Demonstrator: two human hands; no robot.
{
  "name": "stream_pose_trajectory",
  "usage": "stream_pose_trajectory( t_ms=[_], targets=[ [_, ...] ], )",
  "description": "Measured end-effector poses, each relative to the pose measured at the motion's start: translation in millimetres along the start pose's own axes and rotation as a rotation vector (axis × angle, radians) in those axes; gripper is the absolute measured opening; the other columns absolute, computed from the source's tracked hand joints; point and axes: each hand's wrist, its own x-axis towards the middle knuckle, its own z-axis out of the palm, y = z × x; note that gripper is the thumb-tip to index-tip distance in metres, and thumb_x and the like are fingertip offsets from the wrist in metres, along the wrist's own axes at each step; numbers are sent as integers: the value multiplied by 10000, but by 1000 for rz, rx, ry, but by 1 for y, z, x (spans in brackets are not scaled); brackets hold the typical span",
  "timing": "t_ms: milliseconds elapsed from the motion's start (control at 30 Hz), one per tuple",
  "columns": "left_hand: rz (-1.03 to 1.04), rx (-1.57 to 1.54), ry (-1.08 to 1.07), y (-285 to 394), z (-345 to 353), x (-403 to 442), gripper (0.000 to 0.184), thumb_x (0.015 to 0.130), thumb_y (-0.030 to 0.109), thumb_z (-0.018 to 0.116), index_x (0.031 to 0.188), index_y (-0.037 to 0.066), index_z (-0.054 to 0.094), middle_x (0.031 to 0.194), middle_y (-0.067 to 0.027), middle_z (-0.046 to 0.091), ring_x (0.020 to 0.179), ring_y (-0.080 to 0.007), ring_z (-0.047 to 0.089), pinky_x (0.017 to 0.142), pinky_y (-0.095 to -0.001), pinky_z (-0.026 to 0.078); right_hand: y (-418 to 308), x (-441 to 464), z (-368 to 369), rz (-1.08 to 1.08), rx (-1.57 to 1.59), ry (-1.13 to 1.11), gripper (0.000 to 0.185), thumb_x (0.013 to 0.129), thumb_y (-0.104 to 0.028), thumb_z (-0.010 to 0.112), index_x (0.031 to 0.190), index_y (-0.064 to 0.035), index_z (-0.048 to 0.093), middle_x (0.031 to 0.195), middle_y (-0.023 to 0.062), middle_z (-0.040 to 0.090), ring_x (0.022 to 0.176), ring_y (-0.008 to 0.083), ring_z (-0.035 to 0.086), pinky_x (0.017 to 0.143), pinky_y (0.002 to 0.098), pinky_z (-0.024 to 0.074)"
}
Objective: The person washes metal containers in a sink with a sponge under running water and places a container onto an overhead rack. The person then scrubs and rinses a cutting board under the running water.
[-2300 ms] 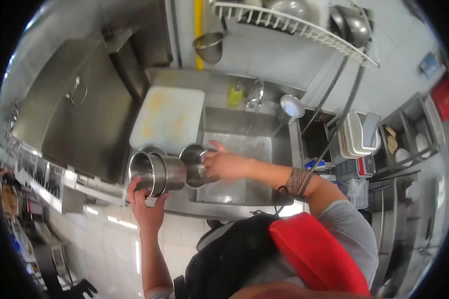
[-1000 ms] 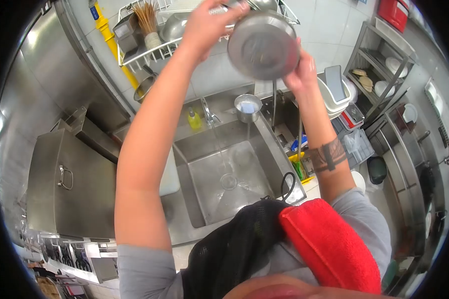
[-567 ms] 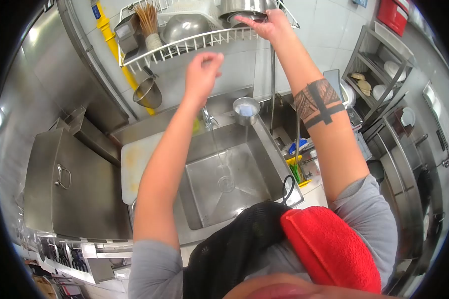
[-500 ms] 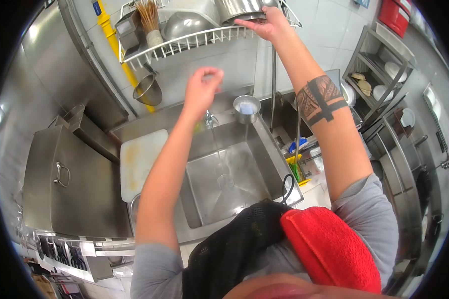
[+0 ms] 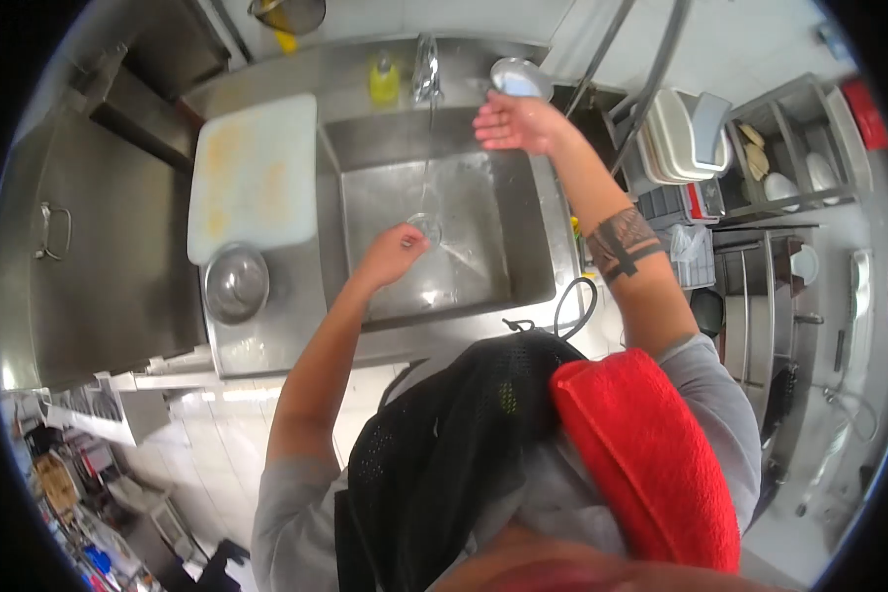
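My left hand (image 5: 393, 257) hovers over the steel sink basin (image 5: 474, 202), close to the drain (image 5: 424, 229). Its fingers are curled in, and nothing shows in them. A thin stream of water runs from the faucet (image 5: 426, 71) into the basin. Over the basin's back right corner is my right hand (image 5: 523, 125), palm turned up and fingers stretched out, holding nothing. Just behind it, a small metal bowl (image 5: 508, 69) with a pale blue-white thing inside stands on the sink's back ledge; the hand partly covers it, and I cannot tell whether they touch.
A stained white cutting board (image 5: 257, 178) lies left of the basin, with a metal bowl (image 5: 237, 283) at its front edge. A yellow soap bottle (image 5: 384, 81) stands by the faucet. White stacked containers (image 5: 676, 138) and a shelf rack (image 5: 794, 148) are at the right.
The view has tipped downward, and the wall rack is out of sight. My right hand has left the metal pot on that rack and come down. My left hand has lowered over the basin.
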Motion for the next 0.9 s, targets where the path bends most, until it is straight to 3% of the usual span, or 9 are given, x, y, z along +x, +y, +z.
stream_pose_trajectory(
  t_ms=[167, 233, 367, 500, 533, 667, 733, 800, 900],
  targets=[
    [-52, 157, -87, -45, 40, 16, 316, 935, 323, 668, 1041, 25, 666, 1025, -148, 703, 928, -308, 681, 830, -413, 531, 65, 125, 4, 189, 154, -72, 360, 1031, -293, 532, 1169, 39, 528, 1140, 208, 646, 1073, 351, 652, 944, 483, 561],
    [41, 423, -178, -43, 48, 29, 331, 934, 353, 642, 1030, 36, 653, 1039, -177, 682, 990, -366, 645, 875, -450, 507, 61, 161, 23, 51, 75, -27, 328, 1031, -241, 523, 1191, 46, 530, 1147, 216, 644, 1073, 353, 651, 952, 487, 557],
    [127, 325, -210, -36, 65, 69, 351, 925, 354, 608, 1035, 24, 657, 1023, -207, 671, 990, -409, 625, 878, -501, 491, 51, 179, 57, 38, 206, -134, 342, 1018, -293, 573, 1154, 20, 557, 1168, 192, 654, 1062, 321, 664, 992, 453, 540],
    [96, 577, -494, -11, 60, 175, 350, 952, 318, 563, 1147, 32, 617, 1143, -224, 636, 1105, -429, 588, 978, -515, 455, 47, 144, 72, 53, 1, -532, 316, 1026, -274, 554, 1003, 26, 650, 1060, 166, 688, 1052, 287, 665, 944, 435, 546],
    [132, 582, -403, -18, 54, 207, 389, 944, 330, 567, 1180, 24, 614, 1200, -224, 632, 1121, -401, 593, 1011, -531, 434, 47, 137, 78, 10, -144, -698, 330, 1021, -291, 578, 931, 9, 682, 1029, 137, 708, 1048, 248, 668, 932, 410, 541],
    [215, -1148, -24, -34, 6, 271, 381, 944, 343, 578, 1181, 47, 612, 1227, -208, 621, 1041, -271, 610, 914, -400, 493, 60, 86, 109, -397, -666, -492, 326, 1015, -288, 584, 932, -7, 728, 995, 116, 727, 1033, 248, 669, 935, 394, 515],
    [-441, -225, 202, 23, -35, 288, 371, 946, 393, 565, 1062, 53, 657, 1021, -158, 674, 898, -207, 634, 775, -335, 507, 84, 108, 103, -1271, -812, -299, 247, 985, -252, 594, 954, -45, 725, 1001, 89, 734, 988, 289, 672, 966, 422, 492],
    [-113, 170, 298, -12, -26, 286, 365, 938, 378, 558, 907, 35, 676, 772, -111, 669, 725, -202, 642, 662, -354, 504, 88, 136, 91, -1282, -837, -228, 317, 963, -320, 603, 998, -30, 723, 1039, 120, 724, 1001, 335, 660, 992, 406, 474],
    [-236, -22, 535, -24, -11, 195, 165, 927, 179, 572, 970, 57, 675, 917, -147, 696, 888, -299, 678, 754, -399, 527, 84, 169, 82, -1031, -1131, 49, 405, 964, -396, 592, 1064, -21, 705, 1101, 121, 715, 1024, 334, 657, 988, 394, 474]
  ],
)
